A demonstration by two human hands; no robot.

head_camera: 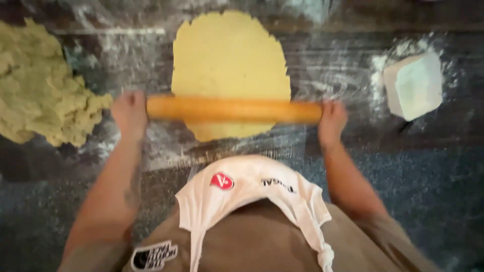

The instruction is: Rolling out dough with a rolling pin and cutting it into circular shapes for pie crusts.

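A wooden rolling pin [234, 110] lies crosswise over the near part of a flat yellow sheet of dough [229, 60] on a dark, floured counter. My left hand [129, 113] is on the pin's left end and my right hand [331, 121] is on its right end. The frame is blurred by motion. The dough sheet stretches away from me beyond the pin, and a small edge of it shows on my side of the pin.
A large lumpy mass of pale dough [40, 85] sits at the left. At the right stands a white block-shaped container [414, 85] ringed with loose flour. A white apron [252, 194] hangs at my waist below the counter edge.
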